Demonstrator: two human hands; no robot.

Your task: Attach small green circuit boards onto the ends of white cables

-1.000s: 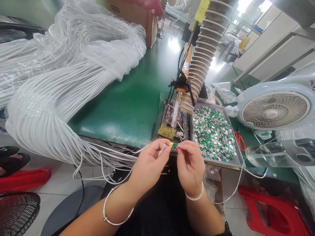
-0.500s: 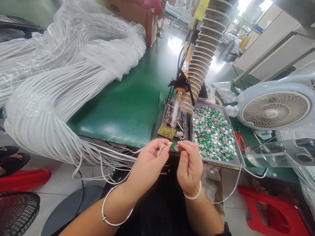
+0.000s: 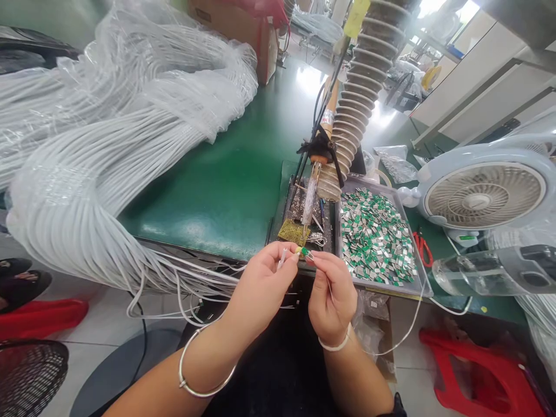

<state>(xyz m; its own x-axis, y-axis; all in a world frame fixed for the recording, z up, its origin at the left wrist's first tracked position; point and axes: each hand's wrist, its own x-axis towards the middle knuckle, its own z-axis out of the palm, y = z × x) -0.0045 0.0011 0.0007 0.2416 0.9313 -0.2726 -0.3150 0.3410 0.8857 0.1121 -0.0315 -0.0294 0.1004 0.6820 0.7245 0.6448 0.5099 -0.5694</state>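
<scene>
My left hand (image 3: 264, 285) is closed in a pinch on the end of a thin white cable (image 3: 282, 259). My right hand (image 3: 332, 295) is pinched on a small green circuit board (image 3: 306, 252), held against the cable's end just below the table edge. A fine wire runs from my right hand down and off to the right. Just above my hands the tip of a soldering iron (image 3: 311, 200) points down over a yellow sponge (image 3: 292, 231).
A grey tray (image 3: 416, 284) holding several small green boards lies right of the iron. A large bundle of white cables (image 3: 87, 191) in clear plastic covers the left of the green table (image 3: 230, 185). A white fan (image 3: 484, 188), red snips (image 3: 422, 246) and a red stool (image 3: 473, 370) are at right.
Both hands have risen slightly towards the soldering iron's tip, still pinching the cable end and the green board together.
</scene>
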